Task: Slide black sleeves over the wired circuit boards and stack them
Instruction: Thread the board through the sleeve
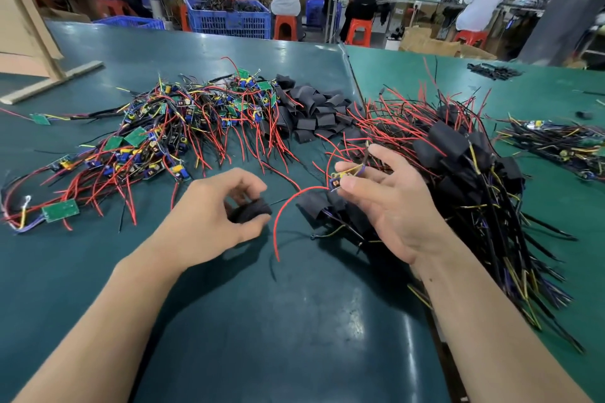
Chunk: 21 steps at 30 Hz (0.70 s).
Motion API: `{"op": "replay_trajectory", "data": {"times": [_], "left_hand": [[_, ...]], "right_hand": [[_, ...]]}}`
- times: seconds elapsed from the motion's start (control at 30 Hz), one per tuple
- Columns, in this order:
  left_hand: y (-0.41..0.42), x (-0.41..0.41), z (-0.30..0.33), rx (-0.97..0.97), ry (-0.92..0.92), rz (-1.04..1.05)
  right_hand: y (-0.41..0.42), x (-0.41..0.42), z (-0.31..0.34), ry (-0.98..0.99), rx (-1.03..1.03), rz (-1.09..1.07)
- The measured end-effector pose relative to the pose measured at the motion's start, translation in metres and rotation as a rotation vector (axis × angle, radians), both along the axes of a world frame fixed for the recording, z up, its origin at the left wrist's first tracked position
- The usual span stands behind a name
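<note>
- Left grip (222, 206) curled round a soft, matte black sleeve (250, 211).
- Right grip (386, 203) pinching a small wired circuit board (343, 177), thin red wire (288, 206) curving down over the glossy green tabletop (262, 321).

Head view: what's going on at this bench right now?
A person is sleeving wired circuit boards. The left hand holds a black sleeve; the right hand pinches a small board with a red wire, not yet sleeved. Bare boards lie left, spare sleeves behind, and the finished stack is at right.
</note>
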<state>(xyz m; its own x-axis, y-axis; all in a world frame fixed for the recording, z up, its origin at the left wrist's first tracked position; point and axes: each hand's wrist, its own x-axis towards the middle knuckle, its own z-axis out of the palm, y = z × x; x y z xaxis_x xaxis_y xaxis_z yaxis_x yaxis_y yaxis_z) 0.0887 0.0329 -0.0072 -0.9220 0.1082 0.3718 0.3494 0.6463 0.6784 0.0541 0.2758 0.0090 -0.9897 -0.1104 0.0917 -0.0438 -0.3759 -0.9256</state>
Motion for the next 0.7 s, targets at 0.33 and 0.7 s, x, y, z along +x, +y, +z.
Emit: {"op": "replay_trajectory", "data": {"times": [0.33,0.7], "left_hand": [[0.004,0.002,-0.002,0.253,0.039,-0.073],[0.01,0.002,-0.003,0.383,0.05,-0.156]], "right_hand": [[-0.001,0.013,0.019,0.299,-0.141,-0.067],[-0.003,0.008,0.014,0.339,-0.174,-0.223]]}}
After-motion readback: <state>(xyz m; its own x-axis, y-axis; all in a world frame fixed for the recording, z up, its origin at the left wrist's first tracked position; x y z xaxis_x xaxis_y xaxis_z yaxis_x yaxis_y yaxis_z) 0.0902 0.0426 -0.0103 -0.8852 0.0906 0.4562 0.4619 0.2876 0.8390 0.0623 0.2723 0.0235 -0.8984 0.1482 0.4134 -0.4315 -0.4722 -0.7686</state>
